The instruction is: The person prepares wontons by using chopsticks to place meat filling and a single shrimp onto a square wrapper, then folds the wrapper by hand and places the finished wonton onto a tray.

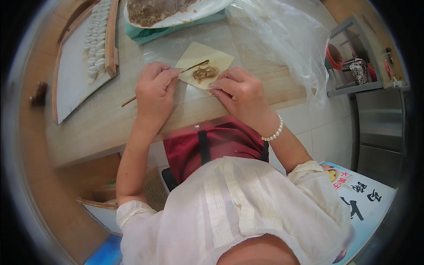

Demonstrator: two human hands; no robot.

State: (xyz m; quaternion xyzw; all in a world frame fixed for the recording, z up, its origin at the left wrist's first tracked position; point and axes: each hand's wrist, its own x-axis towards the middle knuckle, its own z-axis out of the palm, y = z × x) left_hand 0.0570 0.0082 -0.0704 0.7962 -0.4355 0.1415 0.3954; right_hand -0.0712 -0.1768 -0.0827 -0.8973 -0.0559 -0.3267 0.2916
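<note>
On the wooden table lies a pale yellow square dough wrapper [212,54], turned like a diamond, with a small mound of brown filling [204,73] on it. My left hand [157,86] grips a thin brown stick [196,65]; its tip lies over the wrapper, and its other end sticks out left of the wrist. The left fingertips are at the wrapper's left corner. My right hand [239,92], with a pearl bracelet at the wrist, has thumb and fingers pinched at the wrapper's lower right edge, near the filling.
A white plate of brown filling [155,13] rests on a green container [142,35] beyond the wrapper. At left stands a wood-edged tray [71,79] with rows of folded white dumplings [96,49]. Clear plastic sheeting [281,39] covers the table's far right.
</note>
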